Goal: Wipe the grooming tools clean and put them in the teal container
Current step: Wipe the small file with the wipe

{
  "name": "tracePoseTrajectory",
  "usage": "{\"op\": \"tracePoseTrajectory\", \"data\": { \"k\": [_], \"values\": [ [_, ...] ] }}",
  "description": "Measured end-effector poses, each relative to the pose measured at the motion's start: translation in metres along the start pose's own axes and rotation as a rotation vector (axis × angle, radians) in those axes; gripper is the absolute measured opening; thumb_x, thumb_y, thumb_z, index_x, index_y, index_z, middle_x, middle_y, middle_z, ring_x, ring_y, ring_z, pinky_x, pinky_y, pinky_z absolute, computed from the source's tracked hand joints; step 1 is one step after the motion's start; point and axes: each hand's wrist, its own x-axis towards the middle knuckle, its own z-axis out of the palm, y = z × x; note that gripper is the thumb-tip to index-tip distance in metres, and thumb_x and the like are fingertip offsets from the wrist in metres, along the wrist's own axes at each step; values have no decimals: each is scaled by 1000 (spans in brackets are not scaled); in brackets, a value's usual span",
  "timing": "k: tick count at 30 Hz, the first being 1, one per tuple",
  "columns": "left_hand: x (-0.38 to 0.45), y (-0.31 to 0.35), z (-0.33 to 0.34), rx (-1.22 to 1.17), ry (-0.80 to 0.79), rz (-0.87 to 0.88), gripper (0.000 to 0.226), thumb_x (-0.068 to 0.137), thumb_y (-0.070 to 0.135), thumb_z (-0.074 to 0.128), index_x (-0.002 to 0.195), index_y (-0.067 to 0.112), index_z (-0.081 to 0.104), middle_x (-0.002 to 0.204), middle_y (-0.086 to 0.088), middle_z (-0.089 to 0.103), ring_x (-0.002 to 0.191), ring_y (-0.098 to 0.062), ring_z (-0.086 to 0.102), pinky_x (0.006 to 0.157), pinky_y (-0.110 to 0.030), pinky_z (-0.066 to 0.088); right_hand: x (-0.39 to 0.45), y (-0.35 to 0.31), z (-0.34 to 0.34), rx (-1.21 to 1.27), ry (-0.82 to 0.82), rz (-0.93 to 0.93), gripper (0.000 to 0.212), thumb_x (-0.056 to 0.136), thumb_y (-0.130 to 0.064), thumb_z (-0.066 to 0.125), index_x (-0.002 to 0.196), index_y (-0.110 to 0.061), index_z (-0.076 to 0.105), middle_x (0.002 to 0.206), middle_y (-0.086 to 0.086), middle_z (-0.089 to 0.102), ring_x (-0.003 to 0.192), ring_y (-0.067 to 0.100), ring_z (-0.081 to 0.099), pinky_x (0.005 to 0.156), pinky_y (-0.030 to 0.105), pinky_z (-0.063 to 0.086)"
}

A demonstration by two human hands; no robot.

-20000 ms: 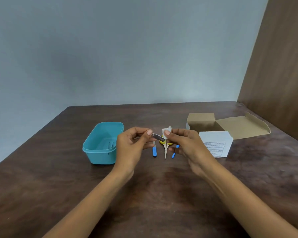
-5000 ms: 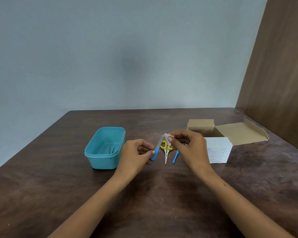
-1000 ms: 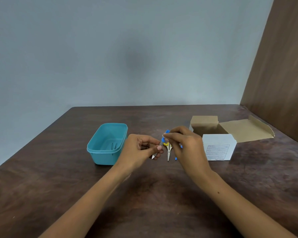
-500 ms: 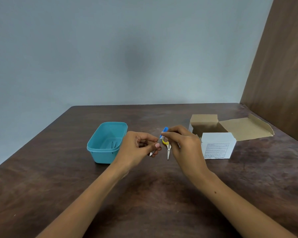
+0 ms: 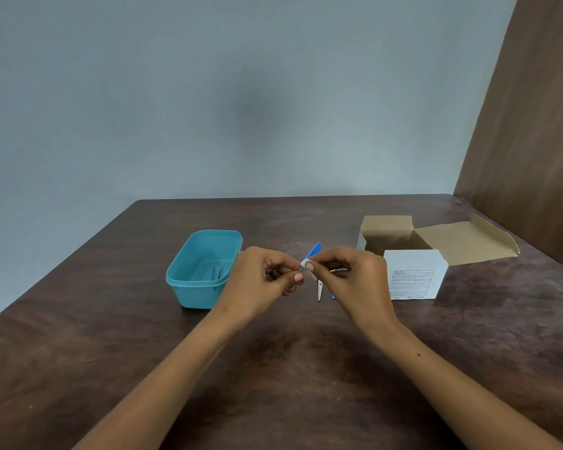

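Above the table's middle, my left hand pinches the metal end of a blue-handled tool, whose blue handle points up and away. My right hand pinches a small white wipe around the tool's shaft, touching the left fingertips. The teal container stands just left of my left hand; a dark tool lies inside it. On the table behind my right hand lie small scissors with yellow handles, mostly hidden, and the tip of another blue tool.
An open cardboard box with a white printed front and a spread lid stands at the right. A brown wooden panel rises along the table's right edge. A grey wall lies behind the dark wooden table.
Both hands have risen slightly and closed together. The blue-handled tool has turned so its handle points up and away, and the white wipe now sits on its shaft between the fingertips.
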Motion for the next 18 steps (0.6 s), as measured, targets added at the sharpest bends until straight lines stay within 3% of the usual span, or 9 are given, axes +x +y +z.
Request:
{"op": "tracePoseTrajectory", "data": {
  "k": [3, 9, 14, 18],
  "values": [
    [-1, 1, 1, 31, 1, 14, 11, 80, 6, 73, 90, 11, 76, 71, -5, 74, 61, -8, 69, 61, -16, 56, 4, 1, -3, 65, 54, 75, 6, 75, -12, 77, 72, -16, 75, 71, -10, 72, 67, 2, 67, 62, 9, 47],
    [-2, 2, 3, 30, -28, 20, 12, 81, 10, 73, 92, 10, 75, 72, -4, 74, 62, -5, 69, 62, -16, 56, 8, 5, -8, 95, 109, 91, 11, 76, -10, 76, 72, -20, 73, 72, -14, 71, 68, 1, 67, 64, 10, 50],
    [1, -2, 1, -80, -3, -17, 10, 81, 3, 71, 89, 7, 76, 74, -11, 74, 64, -16, 71, 62, -22, 58, 0, 2, 1, 56, 31, 14, 10, 75, -11, 77, 75, -21, 73, 75, -12, 70, 70, 2, 66, 62, 13, 51],
    [1, 0, -1, -329, -17, -99, 10, 79, 4, 73, 86, 10, 75, 74, -13, 75, 64, -18, 72, 65, -28, 60, 7, 5, -5, 131, 121, 139, 5, 78, -14, 75, 76, -15, 70, 72, -7, 70, 67, 6, 67, 62, 14, 50]
  ]
}}
